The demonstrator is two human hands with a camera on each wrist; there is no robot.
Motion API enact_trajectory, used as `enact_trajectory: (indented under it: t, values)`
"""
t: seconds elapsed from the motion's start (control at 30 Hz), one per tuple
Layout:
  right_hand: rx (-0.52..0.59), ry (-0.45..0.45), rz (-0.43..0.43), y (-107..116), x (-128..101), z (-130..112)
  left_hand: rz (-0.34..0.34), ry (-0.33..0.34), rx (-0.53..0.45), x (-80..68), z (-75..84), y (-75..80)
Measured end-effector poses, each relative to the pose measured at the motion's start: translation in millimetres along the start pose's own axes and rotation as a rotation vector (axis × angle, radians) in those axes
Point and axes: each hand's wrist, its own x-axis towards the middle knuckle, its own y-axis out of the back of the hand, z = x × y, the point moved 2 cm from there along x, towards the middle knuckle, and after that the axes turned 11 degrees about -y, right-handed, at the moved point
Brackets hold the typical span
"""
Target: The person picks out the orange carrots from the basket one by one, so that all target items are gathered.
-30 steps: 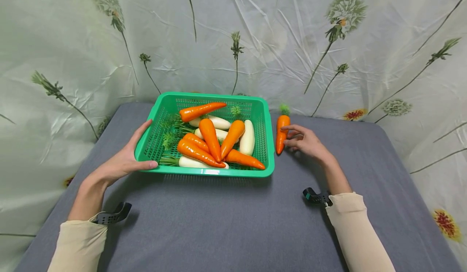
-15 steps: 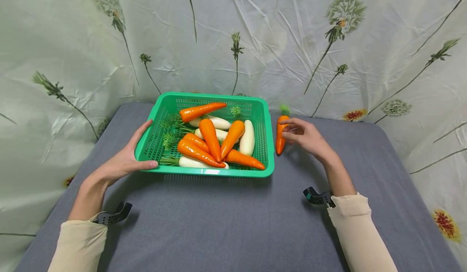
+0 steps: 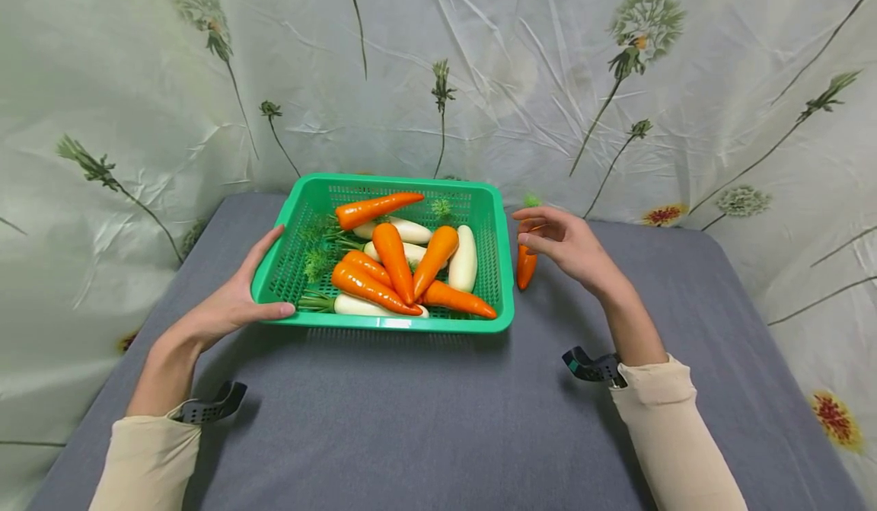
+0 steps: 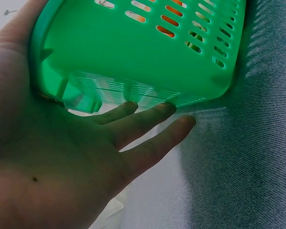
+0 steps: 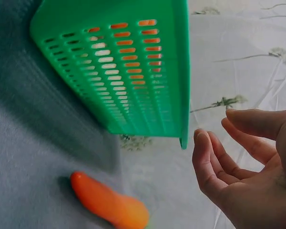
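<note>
A green plastic basket (image 3: 510, 298) holds several carrots (image 3: 368, 286) and several white radishes (image 3: 464, 258). My left hand (image 3: 229, 305) rests against its left end, thumb along the front corner of the rim. Straight fingers (image 4: 152, 143) of that hand reach along the outside wall in the left wrist view. One carrot (image 3: 526, 271) with a green top lies on the cloth just right of the basket. Above this carrot is my right hand (image 3: 572, 248), raised, fingers loosely bent and holding nothing. In the right wrist view its fingertips are apart from the carrot (image 5: 109, 202) below.
Grey cloth (image 3: 411, 419) covers the table. A pale curtain (image 3: 514, 77) printed with dandelions hangs behind and at the sides. Each wrist wears a black strap, the right one (image 3: 589, 365) near a beige sleeve.
My right hand has lifted off the carrot on the cloth and shifted up and left, toward the basket's rim. The carrot stays where it was. My left hand and the basket have not moved.
</note>
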Motion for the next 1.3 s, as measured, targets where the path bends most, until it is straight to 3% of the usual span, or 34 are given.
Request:
enact_trajectory:
  t: [0.63, 1.3]
  values:
    - [0.105, 0.051, -0.097, -41.5, 3.3, -27.6, 0.011, 0.013, -0.005, -3.4, -1.3, -0.2]
    - [0.210, 0.020, -0.193, -66.3, 8.8, -41.1, 0.014, 0.011, -0.010, -0.3, -2.2, -1.3]
